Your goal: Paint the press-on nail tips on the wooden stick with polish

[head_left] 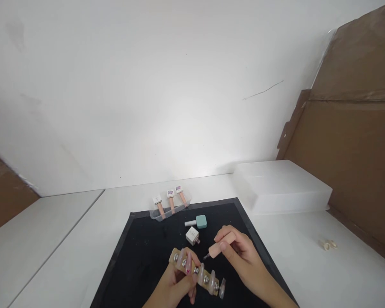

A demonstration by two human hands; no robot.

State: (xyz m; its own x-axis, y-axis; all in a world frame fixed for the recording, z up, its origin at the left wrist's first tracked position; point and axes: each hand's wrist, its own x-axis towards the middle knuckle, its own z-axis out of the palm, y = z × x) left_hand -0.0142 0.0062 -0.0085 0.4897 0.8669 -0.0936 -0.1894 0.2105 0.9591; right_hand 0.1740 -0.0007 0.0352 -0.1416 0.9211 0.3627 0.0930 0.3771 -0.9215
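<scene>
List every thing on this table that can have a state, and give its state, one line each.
Left hand: closed around the nail strip.
Nail strip: held up, false nails mounted along it.
Right hand: gripping the brush cap.
Brush cap: off its bottle, brush pointing at the strip.
White bottle: standing on the black mat.
Green bottle: lying on its side.
Three bottles: leaning in a clear tray.
White box: closed.

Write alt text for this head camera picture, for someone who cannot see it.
Over a black mat, the left hand holds a wooden strip of false nails while the right hand holds a peach brush cap toward it. Behind lie two small bottles, three peach bottles in a clear tray and a white box.
</scene>
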